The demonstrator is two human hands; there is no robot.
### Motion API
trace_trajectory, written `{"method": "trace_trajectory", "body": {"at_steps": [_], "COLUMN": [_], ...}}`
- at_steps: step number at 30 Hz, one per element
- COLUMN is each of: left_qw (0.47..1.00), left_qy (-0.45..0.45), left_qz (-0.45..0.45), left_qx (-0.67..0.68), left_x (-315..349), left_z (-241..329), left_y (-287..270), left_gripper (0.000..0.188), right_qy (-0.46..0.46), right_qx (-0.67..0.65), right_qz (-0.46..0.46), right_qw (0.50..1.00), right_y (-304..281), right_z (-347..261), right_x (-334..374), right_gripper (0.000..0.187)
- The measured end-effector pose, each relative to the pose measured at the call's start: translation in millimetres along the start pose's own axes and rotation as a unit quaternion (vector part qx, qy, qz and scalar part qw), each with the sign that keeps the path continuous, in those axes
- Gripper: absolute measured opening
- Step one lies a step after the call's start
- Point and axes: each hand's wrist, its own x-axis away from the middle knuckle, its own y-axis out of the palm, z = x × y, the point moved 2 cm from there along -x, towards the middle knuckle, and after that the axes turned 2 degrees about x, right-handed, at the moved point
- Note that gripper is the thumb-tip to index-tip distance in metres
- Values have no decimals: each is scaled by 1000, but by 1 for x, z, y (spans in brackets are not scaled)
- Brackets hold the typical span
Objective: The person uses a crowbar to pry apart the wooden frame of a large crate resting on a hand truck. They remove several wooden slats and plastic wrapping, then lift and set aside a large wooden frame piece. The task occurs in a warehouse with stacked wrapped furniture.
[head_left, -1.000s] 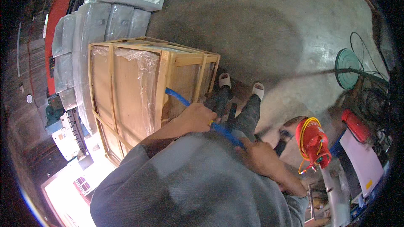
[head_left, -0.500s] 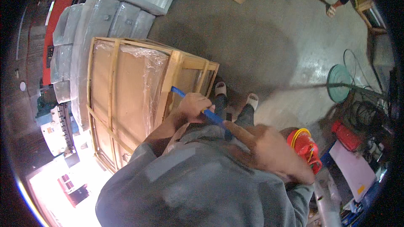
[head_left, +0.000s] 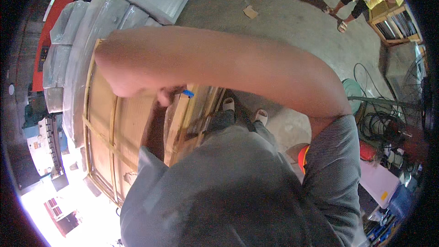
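Note:
My right forearm (head_left: 219,59) stretches across the view to the left, above a wooden-framed crate (head_left: 98,105) with brown board panels. At its end my right hand (head_left: 121,66) is smeared, its fingers hard to make out. Below it, close to the crate's top edge, my left hand (head_left: 168,95) is curled closed. A short piece of a narrow blue thing (head_left: 188,93) sticks out beside the left hand; the rest is hidden, and its kind does not show.
Plastic-wrapped grey bundles (head_left: 98,27) stand behind the crate. At the far right, another person's hands (head_left: 342,26) show near a wooden frame (head_left: 393,23). A green round base (head_left: 352,92), cables (head_left: 386,123) and a red cylinder (head_left: 367,151) lie to the right. A piece of cardboard (head_left: 250,12) is on the floor.
My right hand has left the blue thing near my body and swung far left over the crate. My left hand has moved left and up, and less of the blue thing shows.

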Motion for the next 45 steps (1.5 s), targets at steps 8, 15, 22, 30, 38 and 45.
{"method": "trace_trajectory", "body": {"at_steps": [8, 15, 22, 30, 38, 45], "left_qw": [995, 987, 951, 610, 573, 593], "left_qy": [0, 27, 169, 9, 32, -27], "left_qz": [53, 157, -128, -439, -500, -427], "left_qx": [80, 24, -226, -660, -649, -682], "left_x": [-21, -16, 19, 35, 38, 36], "left_z": [43, 47, -20, -101, -83, -134], "left_y": [-7, 26, 134, 212, 171, 185], "left_gripper": [28, 26, 15, 26, 27, 22], "right_qy": [-38, -23, 181, 478, 488, 469], "right_qx": [161, 114, -114, -188, -281, -288], "right_qz": [-236, -130, 109, -59, -92, -43], "right_qw": [958, 985, 971, 856, 821, 833], "right_y": [40, 19, 15, 216, 217, 336], "right_z": [13, 17, -4, 1, -34, 18], "right_x": [-177, -129, 239, 419, 390, 433], "right_gripper": [27, 26, 32, 38, 45, 46]}}
